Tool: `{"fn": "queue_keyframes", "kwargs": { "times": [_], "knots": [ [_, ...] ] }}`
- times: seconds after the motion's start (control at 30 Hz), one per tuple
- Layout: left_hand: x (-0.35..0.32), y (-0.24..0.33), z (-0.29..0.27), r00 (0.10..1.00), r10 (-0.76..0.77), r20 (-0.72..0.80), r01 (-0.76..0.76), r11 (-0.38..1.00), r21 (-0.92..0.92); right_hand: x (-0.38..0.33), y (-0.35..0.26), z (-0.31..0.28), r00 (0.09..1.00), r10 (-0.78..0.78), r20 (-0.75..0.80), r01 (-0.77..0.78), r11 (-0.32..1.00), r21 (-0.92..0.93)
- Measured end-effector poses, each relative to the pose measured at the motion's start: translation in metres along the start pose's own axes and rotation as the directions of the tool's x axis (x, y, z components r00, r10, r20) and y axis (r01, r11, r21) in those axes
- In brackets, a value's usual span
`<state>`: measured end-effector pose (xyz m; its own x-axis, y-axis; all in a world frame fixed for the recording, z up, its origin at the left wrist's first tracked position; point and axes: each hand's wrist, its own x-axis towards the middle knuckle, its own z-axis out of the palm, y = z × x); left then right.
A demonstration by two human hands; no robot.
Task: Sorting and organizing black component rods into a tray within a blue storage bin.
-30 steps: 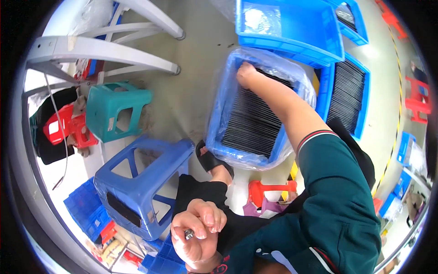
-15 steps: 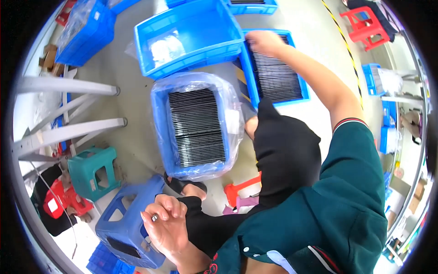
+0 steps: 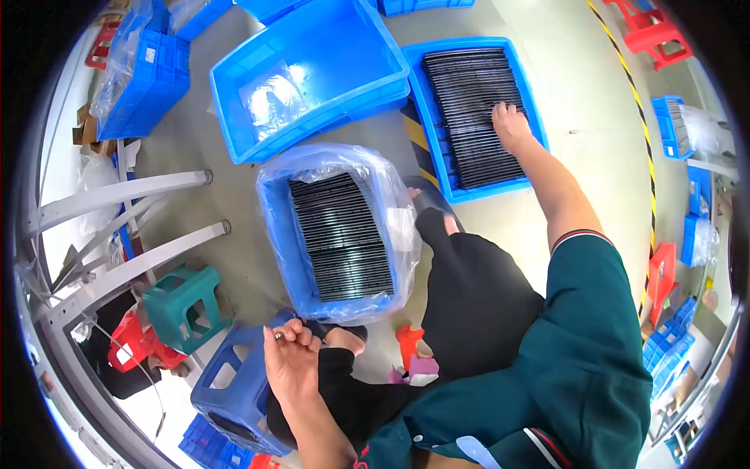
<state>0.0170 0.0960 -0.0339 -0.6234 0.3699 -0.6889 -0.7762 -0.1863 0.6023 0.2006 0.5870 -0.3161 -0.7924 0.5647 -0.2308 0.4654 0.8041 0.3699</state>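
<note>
Black strips (image 3: 469, 94), upper right: the right hand (image 3: 512, 127) touches them, its grip unclear. Lower left, the left hand (image 3: 294, 363) clasps a metal piece (image 3: 278, 336).

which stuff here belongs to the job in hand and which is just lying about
In use:
- right hand, at the thin black pieces
- blue tray holding them
- left hand, with a small metal piece
- probably the plastic-lined bin

Apparently just about:
- teal stool
- blue stool
- red stool
</note>
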Motion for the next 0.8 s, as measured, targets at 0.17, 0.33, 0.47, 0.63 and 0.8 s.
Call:
{"fn": "queue_keyframes", "kwargs": {
  "times": [0.17, 0.33, 0.47, 0.63, 0.8],
  "knots": [
    [0.009, -0.002, 0.005, 0.999, 0.011, -0.031, -0.009, 0.999, 0.040, 0.022, 0.005, 0.015, 0.986, -0.137, -0.095, 0.133, 0.990, -0.042],
    [0.015, -0.006, 0.011, 0.999, 0.025, -0.021, -0.023, 0.995, 0.096, 0.040, 0.008, 0.036, 0.977, -0.103, -0.187, 0.089, 0.993, -0.083],
    [0.012, -0.003, 0.007, 0.998, 0.035, -0.045, -0.033, 0.998, 0.045, 0.032, 0.003, 0.031, 0.980, -0.093, -0.177, 0.093, 0.996, -0.005],
    [0.006, -0.002, 0.005, 0.998, 0.062, -0.020, -0.061, 0.997, 0.055, 0.010, 0.006, 0.002, 0.990, -0.131, 0.044, 0.130, 0.991, 0.032],
    [-0.010, 0.002, 0.002, 0.996, 0.089, -0.008, -0.089, 0.995, 0.034, -0.027, 0.000, -0.008, 0.978, -0.071, 0.196, 0.000, 0.940, 0.342]
  ]
}}
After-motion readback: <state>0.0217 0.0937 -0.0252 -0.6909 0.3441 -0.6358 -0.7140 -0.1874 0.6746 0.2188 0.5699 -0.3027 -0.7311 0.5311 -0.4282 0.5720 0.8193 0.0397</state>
